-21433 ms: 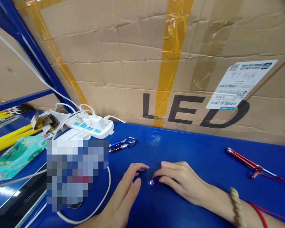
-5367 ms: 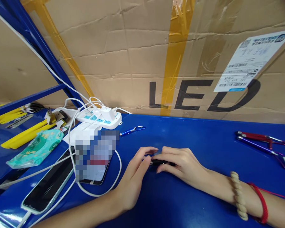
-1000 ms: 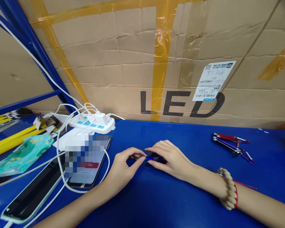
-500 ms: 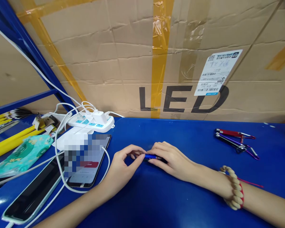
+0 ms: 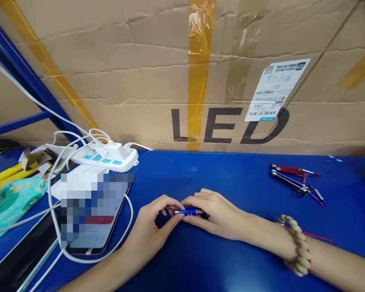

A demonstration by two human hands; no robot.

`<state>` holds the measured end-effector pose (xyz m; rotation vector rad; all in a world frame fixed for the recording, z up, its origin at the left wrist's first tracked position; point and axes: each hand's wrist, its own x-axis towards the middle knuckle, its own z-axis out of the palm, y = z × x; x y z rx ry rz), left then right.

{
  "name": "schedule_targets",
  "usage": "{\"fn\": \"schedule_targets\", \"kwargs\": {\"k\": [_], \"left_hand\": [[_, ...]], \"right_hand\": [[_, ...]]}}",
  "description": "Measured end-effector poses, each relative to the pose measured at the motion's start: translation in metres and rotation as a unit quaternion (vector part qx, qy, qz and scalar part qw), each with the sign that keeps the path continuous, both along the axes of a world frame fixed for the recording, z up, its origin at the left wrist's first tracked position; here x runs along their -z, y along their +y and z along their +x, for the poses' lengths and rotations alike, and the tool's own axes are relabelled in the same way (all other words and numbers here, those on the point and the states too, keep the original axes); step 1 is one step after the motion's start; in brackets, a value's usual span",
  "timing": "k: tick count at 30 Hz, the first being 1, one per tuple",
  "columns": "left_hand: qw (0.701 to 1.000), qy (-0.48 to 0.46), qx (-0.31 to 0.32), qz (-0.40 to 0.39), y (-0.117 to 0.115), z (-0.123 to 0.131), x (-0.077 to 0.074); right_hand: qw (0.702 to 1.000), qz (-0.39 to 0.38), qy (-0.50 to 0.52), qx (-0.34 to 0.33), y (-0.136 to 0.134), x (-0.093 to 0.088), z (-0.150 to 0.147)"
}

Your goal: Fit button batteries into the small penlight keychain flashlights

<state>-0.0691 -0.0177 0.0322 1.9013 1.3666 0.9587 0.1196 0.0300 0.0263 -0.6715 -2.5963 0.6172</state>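
A small blue mini flashlight (image 5: 190,211) with a silver end lies level between my two hands, just over the blue tabletop. My left hand (image 5: 153,221) is closed at its silver left end, thumb and fingertips pinching it. From the other side my right hand (image 5: 214,213) grips the darker right end, most of which its fingers hide. My right wrist wears a beaded bracelet (image 5: 299,243). To the right lie a red flashlight (image 5: 287,168) and a purple one (image 5: 287,180), each with a carabiner clip.
At the left are a phone (image 5: 94,237) with a lit screen, a darker phone (image 5: 27,251), a white power strip (image 5: 130,163) with looping cables and a green tissue pack (image 5: 18,200). A large cardboard box (image 5: 140,81) stands along the table's back edge.
The view has shifted, so the background sits further left. Both hands show slightly lower and to the left, and more of the blue flashlight, with its silver end, is visible between them.
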Motion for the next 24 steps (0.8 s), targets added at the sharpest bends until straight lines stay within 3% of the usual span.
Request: {"fn": "schedule_targets", "kwargs": {"k": [6, 14, 18, 24], "left_hand": [[1.0, 0.0, -0.01, -0.023, -0.003, 0.003, -0.002], [0.976, -0.146, -0.024, -0.159, -0.003, -0.007, -0.002], [0.967, -0.189, -0.021, -0.168, -0.001, -0.01, 0.001], [0.969, -0.182, -0.02, -0.166, -0.004, -0.007, -0.002]], "right_hand": [[1.0, 0.007, 0.013, -0.004, 0.002, 0.001, 0.002], [0.997, 0.045, 0.049, 0.037, 0.005, 0.004, 0.002], [0.996, 0.058, 0.051, 0.033, 0.006, 0.003, 0.002], [0.995, 0.081, 0.032, 0.039, 0.004, 0.004, 0.002]]}}
